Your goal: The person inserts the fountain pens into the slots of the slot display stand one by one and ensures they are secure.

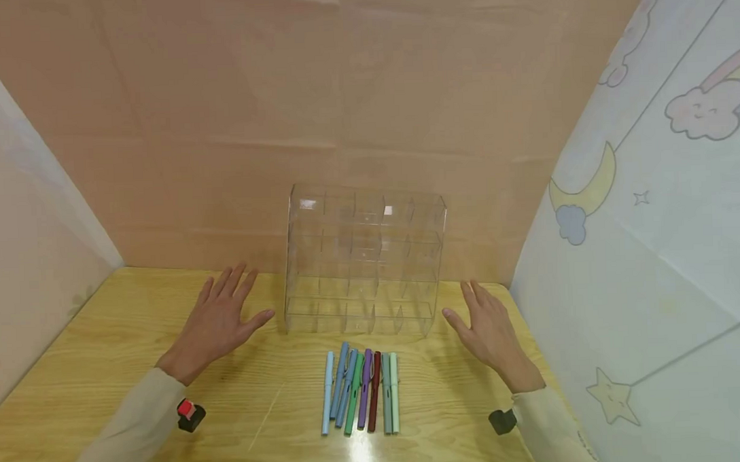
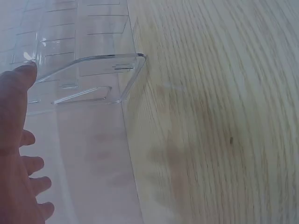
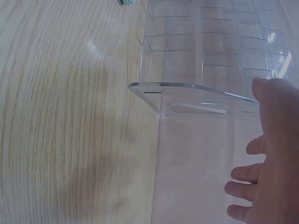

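Observation:
A clear plastic organizer [image 1: 364,306] with tiered compartments stands at the back of the table, near the wall. To its left is my left hand [image 1: 220,324], fingers straight and spread, thumb pointing toward the organizer's side. My right hand [image 1: 490,329] mirrors it on the other side, also with extended fingers and nothing held. In front of the organizer several capped pens lie side by side, among them a light blue pen [image 1: 328,393], a green pen [image 1: 354,395], a purple pen [image 1: 364,389], a dark red pen [image 1: 373,393] and a pale mint pen [image 1: 395,393].
The wooden table [image 1: 260,425] meets an orange-brown backdrop [image 1: 219,127] behind the organizer. A white patterned sheet [image 1: 652,262] closes the right side, and a pale sheet [image 1: 27,236] the left. Each wrist carries a small black device, such as the left one [image 1: 191,415].

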Motion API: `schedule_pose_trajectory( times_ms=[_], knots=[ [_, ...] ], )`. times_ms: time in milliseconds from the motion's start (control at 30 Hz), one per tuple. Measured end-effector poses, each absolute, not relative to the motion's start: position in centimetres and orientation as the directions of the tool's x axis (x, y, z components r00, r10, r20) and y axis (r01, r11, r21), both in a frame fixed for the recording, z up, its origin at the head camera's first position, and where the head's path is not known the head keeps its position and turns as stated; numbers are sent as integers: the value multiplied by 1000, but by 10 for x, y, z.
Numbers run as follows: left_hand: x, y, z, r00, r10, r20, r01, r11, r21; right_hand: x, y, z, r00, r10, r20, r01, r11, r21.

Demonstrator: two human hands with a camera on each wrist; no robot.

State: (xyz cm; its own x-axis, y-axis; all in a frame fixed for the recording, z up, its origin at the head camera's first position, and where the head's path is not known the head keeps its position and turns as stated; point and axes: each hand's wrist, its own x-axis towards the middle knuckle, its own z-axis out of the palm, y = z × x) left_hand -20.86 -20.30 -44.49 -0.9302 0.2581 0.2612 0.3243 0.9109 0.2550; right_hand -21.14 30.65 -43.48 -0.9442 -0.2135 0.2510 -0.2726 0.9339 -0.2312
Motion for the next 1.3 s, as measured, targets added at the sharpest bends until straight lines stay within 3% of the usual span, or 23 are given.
schedule_pose_trajectory(
  times_ms=[133, 367, 633, 1300],
  knots=[
    [-208, -204, -446, -934, 247, 260, 321, 899, 299, -210, 306, -436, -943, -206, 263, -269, 934, -233],
    [-212, -200, -452, -964, 211, 162, 265, 806, 530, -209, 305, -438, -945, -206, 253, -272, 927, -260],
    [-214, -191, -456, -978, 195, 71, 189, 697, 692, -207, 299, -440, -954, -184, 237, -253, 918, -306],
    [-221, -162, -478, -990, 140, -32, 48, 533, 844, -197, 286, -462, -976, -133, 173, -197, 881, -429]
  ],
)
